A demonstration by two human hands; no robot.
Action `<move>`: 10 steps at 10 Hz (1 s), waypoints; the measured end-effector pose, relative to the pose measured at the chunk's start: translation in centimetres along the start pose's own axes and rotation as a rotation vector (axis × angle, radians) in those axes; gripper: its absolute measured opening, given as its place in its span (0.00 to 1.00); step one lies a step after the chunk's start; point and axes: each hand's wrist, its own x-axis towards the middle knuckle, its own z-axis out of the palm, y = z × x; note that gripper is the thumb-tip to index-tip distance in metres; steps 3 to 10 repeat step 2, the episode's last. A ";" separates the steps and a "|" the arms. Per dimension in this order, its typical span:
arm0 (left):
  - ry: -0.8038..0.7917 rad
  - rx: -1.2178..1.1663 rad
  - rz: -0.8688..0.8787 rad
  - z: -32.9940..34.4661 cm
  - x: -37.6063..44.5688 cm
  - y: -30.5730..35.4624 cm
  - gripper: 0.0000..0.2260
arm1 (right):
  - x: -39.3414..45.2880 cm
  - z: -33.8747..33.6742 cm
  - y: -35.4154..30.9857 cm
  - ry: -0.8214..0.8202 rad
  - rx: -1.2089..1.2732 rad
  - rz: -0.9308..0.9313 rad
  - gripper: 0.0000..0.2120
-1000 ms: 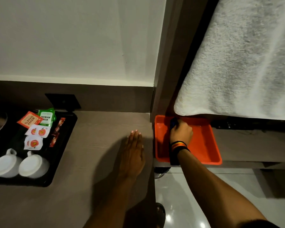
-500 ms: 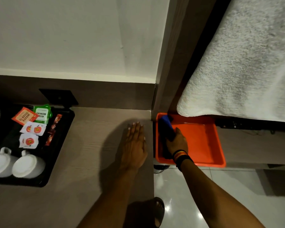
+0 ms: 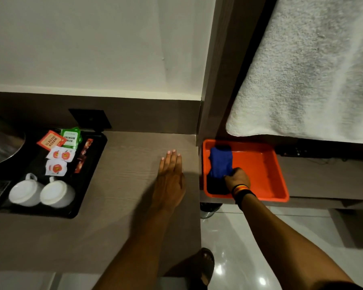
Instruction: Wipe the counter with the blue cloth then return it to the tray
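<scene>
A blue cloth (image 3: 220,162) lies bunched along the left side of the orange tray (image 3: 262,170), which sits on a lower shelf right of the counter. My right hand (image 3: 237,178) is closed on the cloth's near end, inside the tray; a striped band circles its wrist. My left hand (image 3: 170,176) rests flat, fingers together and extended, on the wood-grain counter (image 3: 122,185) near its right edge, holding nothing.
A black tray (image 3: 88,185) on the counter's left holds two upturned white cups (image 3: 42,192) and several tea sachets (image 3: 59,151). A white towel (image 3: 314,70) hangs above the orange tray. A vertical panel (image 3: 216,80) divides counter and shelf. Glossy floor and my sandalled foot (image 3: 205,266) lie below.
My right hand has pulled back toward the tray's near edge with the cloth, which now shows stretched out as a blue strip. My left hand stays flat on the counter.
</scene>
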 end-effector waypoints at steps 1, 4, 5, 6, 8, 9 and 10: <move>0.112 0.037 0.070 -2.3 0.3 0.9 0.24 | -2.8 -0.8 -2.1 0.060 -0.244 -0.192 0.19; 0.193 0.050 0.116 -7.6 1.3 2.5 0.26 | -10.2 -1.0 -1.6 0.160 -0.264 -0.551 0.28; 0.193 0.050 0.116 -7.6 1.3 2.5 0.26 | -10.2 -1.0 -1.6 0.160 -0.264 -0.551 0.28; 0.193 0.050 0.116 -7.6 1.3 2.5 0.26 | -10.2 -1.0 -1.6 0.160 -0.264 -0.551 0.28; 0.193 0.050 0.116 -7.6 1.3 2.5 0.26 | -10.2 -1.0 -1.6 0.160 -0.264 -0.551 0.28; 0.193 0.050 0.116 -7.6 1.3 2.5 0.26 | -10.2 -1.0 -1.6 0.160 -0.264 -0.551 0.28; 0.193 0.050 0.116 -7.6 1.3 2.5 0.26 | -10.2 -1.0 -1.6 0.160 -0.264 -0.551 0.28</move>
